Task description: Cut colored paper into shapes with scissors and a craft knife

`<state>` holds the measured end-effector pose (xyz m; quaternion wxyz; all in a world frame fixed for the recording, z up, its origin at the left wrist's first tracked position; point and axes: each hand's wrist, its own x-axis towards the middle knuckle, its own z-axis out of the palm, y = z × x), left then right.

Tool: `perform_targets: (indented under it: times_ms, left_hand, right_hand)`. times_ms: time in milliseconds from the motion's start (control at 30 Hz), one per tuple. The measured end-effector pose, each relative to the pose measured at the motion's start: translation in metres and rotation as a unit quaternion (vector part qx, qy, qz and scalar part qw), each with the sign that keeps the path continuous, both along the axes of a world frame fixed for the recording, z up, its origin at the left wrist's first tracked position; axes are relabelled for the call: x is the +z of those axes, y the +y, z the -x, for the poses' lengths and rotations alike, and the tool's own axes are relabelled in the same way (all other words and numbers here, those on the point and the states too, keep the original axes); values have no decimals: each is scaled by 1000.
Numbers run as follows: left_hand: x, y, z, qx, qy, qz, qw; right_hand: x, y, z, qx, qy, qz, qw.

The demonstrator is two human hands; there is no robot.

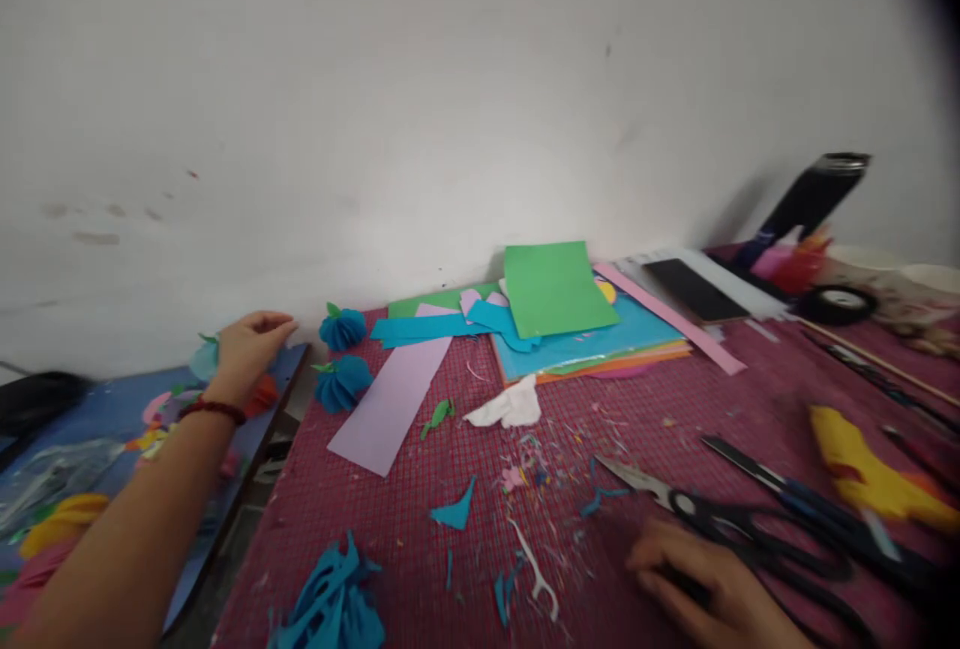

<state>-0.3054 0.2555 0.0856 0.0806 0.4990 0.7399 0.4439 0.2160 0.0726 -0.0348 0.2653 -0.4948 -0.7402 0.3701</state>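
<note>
My left hand (pixel 246 349) reaches out to the far left, over the edge of a blue board (pixel 112 409), with its fingers curled round a pale teal paper flower (pixel 202 357). Two blue paper flowers (pixel 343 329) lie just to its right on the red checked tablecloth (pixel 420 489). At the lower right my right hand (pixel 709 584) rests on the cloth with its fingers curled, touching the handles of black scissors (pixel 742 519). Whether it grips them I cannot make out.
A lilac paper strip (pixel 390 399), a green sheet (pixel 555 289) on a stack of coloured paper, a white scrap (pixel 510 407) and blue offcuts (pixel 330 609) litter the cloth. A yellow glue gun (pixel 870 474), a second pair of scissors (pixel 795 494), a black phone (pixel 694 289) and tape roll (pixel 836 304) lie right.
</note>
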Motion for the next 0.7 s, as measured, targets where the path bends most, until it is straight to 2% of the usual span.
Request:
perform_targets:
  times_ms: [67,167,200,267,367,433,500,600,700]
  left_hand:
    - [6,3,-36,-46,6,4,999]
    - [6,-6,-108,-124,9,35,992]
    - [5,-15,-133,-159,14,49,986]
    - [6,-40,-178,-274,52,85,957]
    - [8,-90,-225,-380,63,136,913]
    - [7,-122,-240,-395,72,153,903]
    - [3,-149,-244,-366,77,158,914]
    - [-3,-178,-237,-301,66,166,937]
    - [1,-203,-222,-256,79,158,950]
  right_hand:
    - [5,-1,2,-2,16,-11,1000]
    - [15,-5,3,6,41,-33,999]
    - [19,-6,4,11,51,-40,998]
    - [25,-11,4,22,71,-57,996]
    - [33,-22,6,55,99,-78,990]
    - [36,-30,7,92,108,-98,985]
    - [38,-35,9,123,109,-124,979]
    - [34,-37,12,133,109,-146,974]
    - [28,-33,14,116,128,-140,975]
